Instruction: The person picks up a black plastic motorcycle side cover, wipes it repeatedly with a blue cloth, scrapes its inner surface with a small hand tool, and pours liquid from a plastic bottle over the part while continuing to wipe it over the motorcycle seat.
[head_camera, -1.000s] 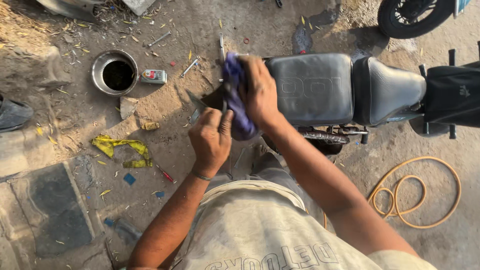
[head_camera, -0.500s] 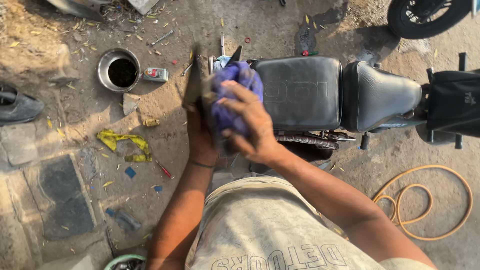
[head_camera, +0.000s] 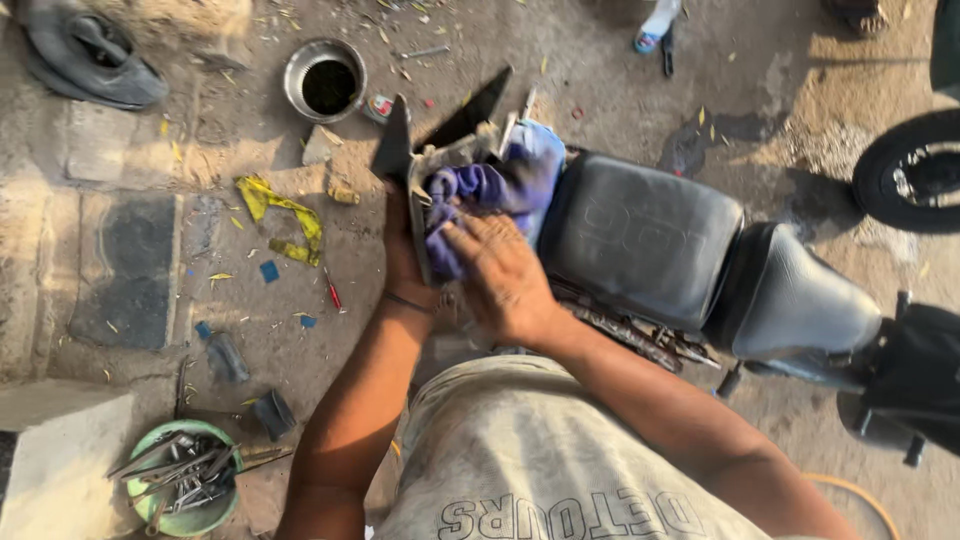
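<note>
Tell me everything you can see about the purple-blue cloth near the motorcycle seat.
The purple-blue cloth is a soft, crumpled rag, purple in its folds and lighter blue at its upper right. It lies bunched against the front end of the black motorcycle seat. The right hand presses flat on its lower part. The left hand grips a dark flat panel at its left edge, which the cloth touches.

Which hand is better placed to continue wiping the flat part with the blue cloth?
Probably the right hand: it lies flat on the blue cloth, pressing it against the flat part. The left hand grips that part from below and holds it upright beside the motorcycle seat.
</note>
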